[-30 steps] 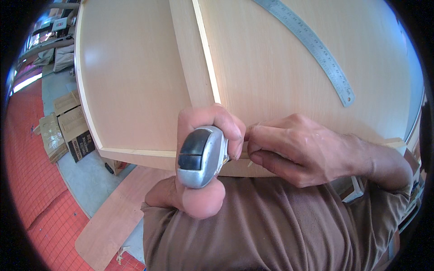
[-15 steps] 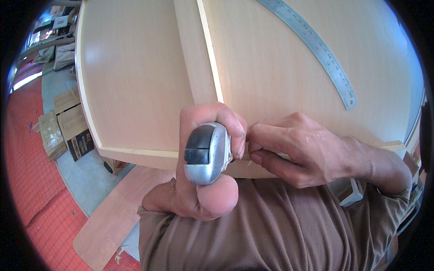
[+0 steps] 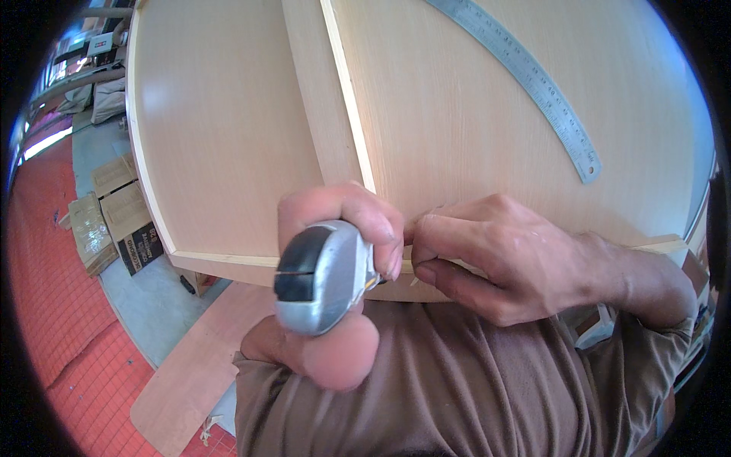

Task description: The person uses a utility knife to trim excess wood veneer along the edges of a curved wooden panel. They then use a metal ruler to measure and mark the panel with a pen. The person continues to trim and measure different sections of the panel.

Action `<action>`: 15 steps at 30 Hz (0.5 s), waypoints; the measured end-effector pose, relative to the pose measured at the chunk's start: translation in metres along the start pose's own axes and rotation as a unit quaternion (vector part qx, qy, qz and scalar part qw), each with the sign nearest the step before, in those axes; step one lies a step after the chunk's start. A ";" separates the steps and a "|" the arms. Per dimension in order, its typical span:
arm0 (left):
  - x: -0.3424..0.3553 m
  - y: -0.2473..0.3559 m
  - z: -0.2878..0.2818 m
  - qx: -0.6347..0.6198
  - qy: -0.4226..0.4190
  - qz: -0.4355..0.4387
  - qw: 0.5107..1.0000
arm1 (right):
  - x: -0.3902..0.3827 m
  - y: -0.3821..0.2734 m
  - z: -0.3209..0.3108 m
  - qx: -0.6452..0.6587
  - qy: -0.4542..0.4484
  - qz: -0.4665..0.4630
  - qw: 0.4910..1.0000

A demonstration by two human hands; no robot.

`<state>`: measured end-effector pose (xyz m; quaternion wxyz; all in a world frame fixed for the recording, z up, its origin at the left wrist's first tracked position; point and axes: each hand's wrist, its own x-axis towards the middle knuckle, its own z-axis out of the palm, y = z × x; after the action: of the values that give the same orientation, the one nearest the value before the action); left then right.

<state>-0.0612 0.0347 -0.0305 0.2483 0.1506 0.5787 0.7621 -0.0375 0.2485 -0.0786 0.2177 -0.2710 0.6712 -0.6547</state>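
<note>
at my far left, red floor covering (image 3: 68,305) runs past cardboard boxes (image 3: 126,209), and a loose thin board (image 3: 194,358) lies low beside them. next comes the left hand (image 3: 335,204), its fingers clamped around a rounded silver-and-black tool (image 3: 327,286), which i have over the near edge of the pale wood panel (image 3: 228,114), in front of the brown shirt (image 3: 426,381). over the last half second the tool slid a little leftward and lower in my view, opening slightly more room from the right hand (image 3: 506,259) — i read that as a small adjustment mid-work, since the grip hasn't let go. the right hand stays almost put, fingers curled just beside the left's — i cannot tell whether they close on anything, though a thin pale sliver (image 3: 416,281) shows below. beyond, a steel ruler (image 3: 548,90) lies on the panel.
</note>
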 end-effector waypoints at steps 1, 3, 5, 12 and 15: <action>0.000 0.007 -0.001 -0.018 -0.003 -0.021 1.000 | 0.000 0.000 0.000 -0.001 -0.003 0.002 1.000; -0.002 0.019 0.001 -0.022 0.011 -0.016 1.000 | 0.001 -0.002 0.002 0.030 -0.001 -0.041 0.999; -0.006 0.032 0.008 0.012 0.048 0.035 0.998 | 0.004 -0.001 0.004 0.028 0.026 -0.078 0.996; -0.025 0.062 -0.013 0.018 0.134 0.207 0.969 | 0.005 -0.006 -0.020 -0.116 0.093 -0.015 0.989; -0.042 0.066 -0.045 0.034 0.218 0.306 0.926 | 0.006 -0.012 -0.025 -0.176 0.087 -0.028 0.980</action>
<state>-0.0632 -0.0388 0.0225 -0.1339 0.1588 0.5700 0.7949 -0.0575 0.2633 -0.0651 0.0891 -0.2657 0.7846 -0.5530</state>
